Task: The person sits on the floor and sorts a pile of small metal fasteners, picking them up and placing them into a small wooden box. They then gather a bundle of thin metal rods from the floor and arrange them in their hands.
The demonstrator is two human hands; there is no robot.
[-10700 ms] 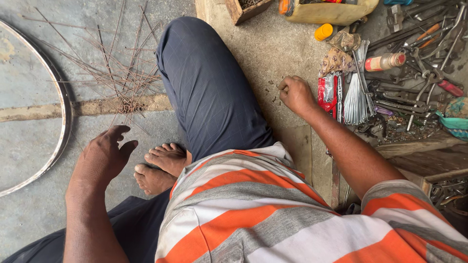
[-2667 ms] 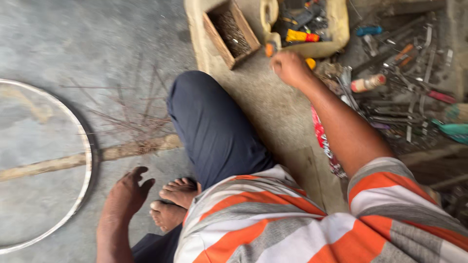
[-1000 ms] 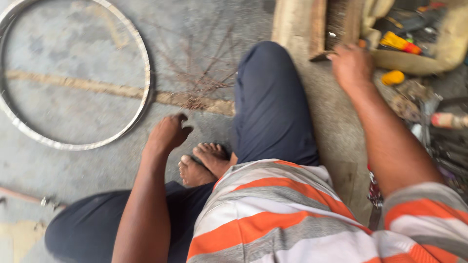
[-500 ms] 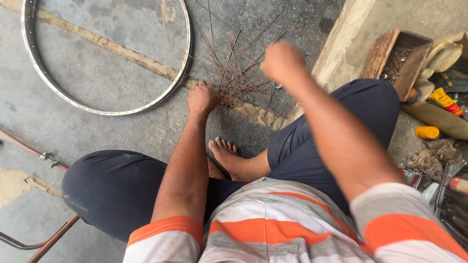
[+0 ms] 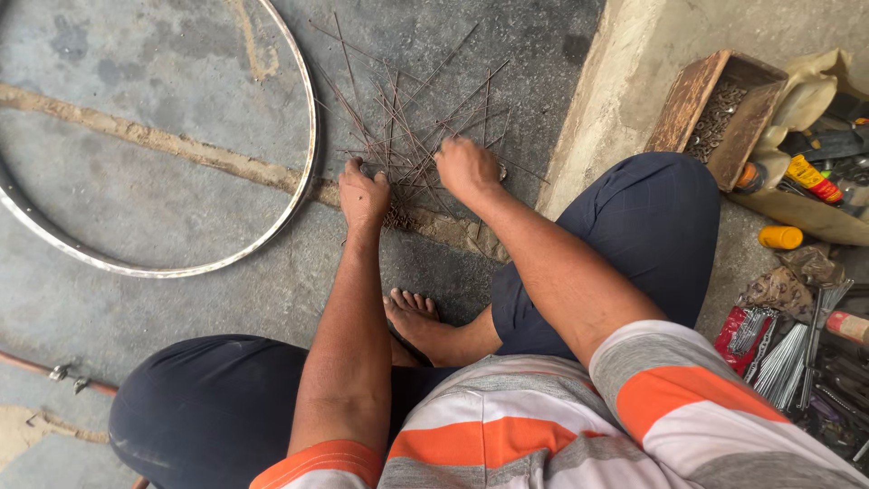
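A loose heap of thin rusty spokes (image 5: 412, 127) lies fanned out on the concrete floor in front of me. My left hand (image 5: 362, 192) rests on the near left edge of the heap, fingers curled onto the spokes. My right hand (image 5: 466, 167) presses on the heap's near right side, fingers bent down among the spokes. Whether either hand grips a spoke is hidden by the fingers. A bare metal wheel rim (image 5: 299, 118) lies flat on the floor to the left of the heap.
A concrete step (image 5: 615, 100) rises at the right. On it stand a wooden box of small metal parts (image 5: 720, 113), a yellow container of tools (image 5: 815, 177), a bundle of shiny new spokes (image 5: 783, 358) and other tools. My bare foot (image 5: 412, 317) and crossed legs sit below the hands.
My right hand came from the box on the step across to the spoke heap and landed beside my left hand. My view swung left toward the rim and spokes.
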